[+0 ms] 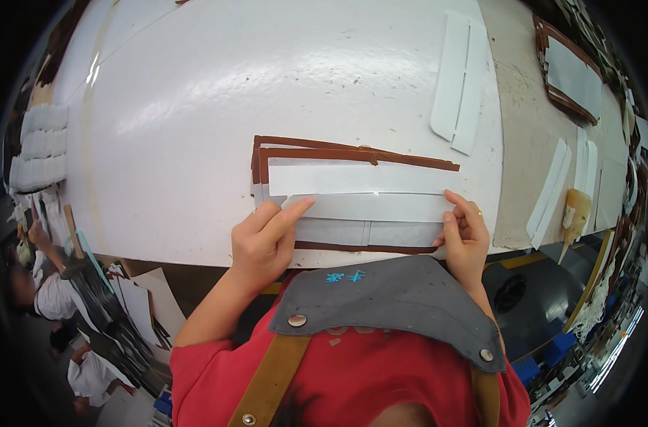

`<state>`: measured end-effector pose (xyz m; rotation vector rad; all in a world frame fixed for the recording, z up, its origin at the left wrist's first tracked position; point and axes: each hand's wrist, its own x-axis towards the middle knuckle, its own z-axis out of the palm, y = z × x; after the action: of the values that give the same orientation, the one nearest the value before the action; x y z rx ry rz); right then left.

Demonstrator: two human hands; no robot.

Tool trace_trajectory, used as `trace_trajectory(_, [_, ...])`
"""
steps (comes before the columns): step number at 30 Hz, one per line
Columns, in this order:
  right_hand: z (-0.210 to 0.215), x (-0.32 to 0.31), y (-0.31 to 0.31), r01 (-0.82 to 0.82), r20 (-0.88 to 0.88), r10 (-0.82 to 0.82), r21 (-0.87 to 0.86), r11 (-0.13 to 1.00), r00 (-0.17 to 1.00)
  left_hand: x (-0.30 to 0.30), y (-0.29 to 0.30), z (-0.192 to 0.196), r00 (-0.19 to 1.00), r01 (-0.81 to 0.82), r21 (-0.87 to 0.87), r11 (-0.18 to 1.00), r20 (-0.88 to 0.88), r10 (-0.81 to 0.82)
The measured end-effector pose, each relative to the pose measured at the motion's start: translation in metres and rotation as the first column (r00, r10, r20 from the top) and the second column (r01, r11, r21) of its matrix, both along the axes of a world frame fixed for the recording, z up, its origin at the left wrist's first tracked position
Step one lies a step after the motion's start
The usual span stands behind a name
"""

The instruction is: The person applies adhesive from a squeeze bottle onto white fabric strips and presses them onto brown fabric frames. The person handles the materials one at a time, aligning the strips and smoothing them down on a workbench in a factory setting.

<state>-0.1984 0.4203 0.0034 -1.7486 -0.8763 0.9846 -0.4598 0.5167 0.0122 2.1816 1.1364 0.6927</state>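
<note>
In front of me on the white table lies a long white two-strip panel (352, 179), its halves split by a narrow slit along the middle. Beneath it are several brown-edged sheet pieces (324, 152) with pale grey faces, slightly fanned at the far side. My left hand (261, 238) is closed at the panel's left end, its index finger laid along the surface and the other fingers curled. At the right end, my right hand (468, 229) has its thumb and index finger bent around the panel's edge. Both hands' undersides are hidden.
Another white two-strip panel (458, 85) lies at the back right. Farther right are narrow white strips (549, 192), a yellowish glue bottle (574, 213) with a thin nozzle, and a stack of brown-edged pieces (574, 75). White bundles (43, 146) stand at the left edge. People work at lower left.
</note>
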Motion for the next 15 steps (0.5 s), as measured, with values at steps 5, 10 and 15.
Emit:
trace_trajectory(5, [0.001, 0.004, -0.002, 0.045, -0.081, -0.046, -0.021, 0.999, 0.996, 0.001, 0.004, 0.004, 0.998, 0.037, 0.014, 0.999, 0.058, -0.038])
trace_trajectory(10, [0.001, 0.009, -0.003, 0.052, -0.11, -0.054, -0.019, 0.998, 0.992, 0.002, 0.007, 0.003, 0.994, 0.032, -0.009, 0.999, 0.101, -0.031])
trace_trajectory(15, [0.004, -0.001, 0.009, -0.117, 0.122, 0.116, 0.002, 0.993, 0.986, -0.004, 0.014, 0.004, 0.998, -0.05, -0.026, 0.998, -0.032, 0.049])
